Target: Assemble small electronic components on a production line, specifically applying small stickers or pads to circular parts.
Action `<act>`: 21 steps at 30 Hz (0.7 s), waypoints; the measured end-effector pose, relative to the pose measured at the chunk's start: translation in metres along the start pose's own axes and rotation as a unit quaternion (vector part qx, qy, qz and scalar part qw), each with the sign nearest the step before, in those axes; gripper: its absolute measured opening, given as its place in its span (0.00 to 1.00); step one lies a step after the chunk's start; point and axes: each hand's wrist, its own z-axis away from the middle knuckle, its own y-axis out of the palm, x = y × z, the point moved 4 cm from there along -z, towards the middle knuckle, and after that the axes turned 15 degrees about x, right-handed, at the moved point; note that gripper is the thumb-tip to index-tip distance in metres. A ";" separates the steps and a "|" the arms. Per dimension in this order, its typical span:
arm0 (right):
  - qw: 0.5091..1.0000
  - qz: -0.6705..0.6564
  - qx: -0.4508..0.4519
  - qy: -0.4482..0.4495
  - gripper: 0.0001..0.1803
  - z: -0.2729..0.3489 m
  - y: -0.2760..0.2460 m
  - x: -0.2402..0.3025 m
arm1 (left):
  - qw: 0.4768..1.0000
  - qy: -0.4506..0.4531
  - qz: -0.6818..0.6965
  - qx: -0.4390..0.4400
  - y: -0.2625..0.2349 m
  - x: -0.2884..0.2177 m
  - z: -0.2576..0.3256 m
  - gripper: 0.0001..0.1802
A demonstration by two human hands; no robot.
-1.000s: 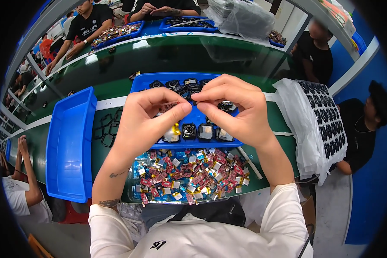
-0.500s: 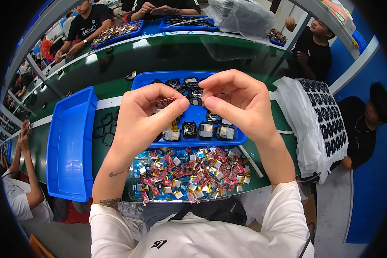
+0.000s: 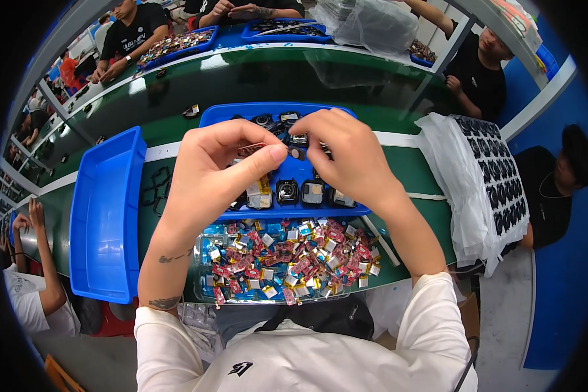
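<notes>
My left hand (image 3: 223,171) and my right hand (image 3: 346,155) meet above a blue tray (image 3: 287,175) of small dark square parts. Between the fingertips of both hands sits a small part (image 3: 293,153); most of it is hidden by my fingers. Rows of dark parts (image 3: 299,192) lie in the tray under my hands. Nearer to me a clear shallow tray (image 3: 281,260) holds a heap of small red, blue and silver pieces.
An empty blue bin (image 3: 106,215) stands at my left on the green bench (image 3: 170,78). A white bag bearing a sheet of dark parts (image 3: 490,176) lies at my right. Other people sit around the benches, with more blue trays (image 3: 176,44) at the far side.
Both hands have stayed together over the blue tray, shifting slightly while the fingers work the small part. Nothing else has moved.
</notes>
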 end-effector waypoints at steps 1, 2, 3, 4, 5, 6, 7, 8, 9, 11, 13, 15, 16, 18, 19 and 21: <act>0.992 0.127 0.023 0.008 0.08 0.001 0.007 -0.007 | 1.000 -0.004 -0.011 -0.001 -0.003 0.000 -0.001 0.07; 0.966 0.253 0.045 0.014 0.08 0.001 0.014 -0.012 | 1.000 -0.003 -0.011 -0.002 -0.004 0.001 -0.003 0.07; 0.966 0.254 0.045 0.013 0.08 0.001 0.017 -0.017 | 1.000 -0.001 -0.009 -0.002 -0.005 0.001 -0.004 0.07; 0.962 0.247 0.111 0.036 0.10 0.002 0.025 -0.024 | 1.000 0.001 -0.005 -0.002 -0.005 0.002 -0.004 0.07; 0.953 0.239 0.175 0.059 0.12 0.003 0.033 -0.030 | 1.000 0.002 -0.005 -0.004 -0.006 0.002 -0.005 0.07; 0.940 0.232 0.239 0.081 0.15 0.005 0.039 -0.035 | 1.000 0.003 -0.009 -0.001 -0.005 0.001 -0.005 0.07; 0.935 0.218 0.265 0.086 0.19 0.006 0.045 -0.035 | 1.000 0.004 -0.012 0.002 -0.005 0.002 -0.005 0.07; 0.935 0.199 0.286 0.074 0.19 0.008 0.053 -0.037 | 1.000 0.006 -0.012 0.000 -0.005 0.002 -0.005 0.07; 0.934 0.210 0.283 0.060 0.19 0.007 0.057 -0.038 | 1.000 0.008 -0.011 -0.001 -0.005 0.001 -0.005 0.07; 0.932 0.222 0.283 0.040 0.19 0.006 0.061 -0.034 | 1.000 0.010 -0.011 -0.010 -0.006 0.000 -0.001 0.07; 0.953 0.210 0.217 -0.004 0.14 0.002 0.054 -0.027 | 1.000 0.013 -0.021 -0.011 -0.007 -0.003 0.000 0.06; 0.968 0.080 0.233 0.039 0.14 -0.003 0.049 -0.032 | 1.000 0.014 -0.008 -0.016 -0.008 -0.004 0.001 0.06; 0.965 -0.052 0.243 0.085 0.15 -0.004 0.048 -0.037 | 1.000 0.013 0.006 -0.017 -0.007 -0.005 0.001 0.06; 0.944 -0.254 0.177 0.115 0.16 -0.003 0.048 -0.051 | 0.999 0.015 -0.003 -0.029 -0.009 -0.004 0.000 0.06; 0.933 -0.278 0.175 0.147 0.16 -0.006 0.041 -0.041 | 0.999 0.011 -0.013 -0.044 -0.011 -0.003 0.002 0.07; 0.921 -0.301 0.174 0.177 0.16 -0.010 0.032 -0.025 | 0.998 -0.001 -0.018 -0.061 -0.014 0.000 0.003 0.07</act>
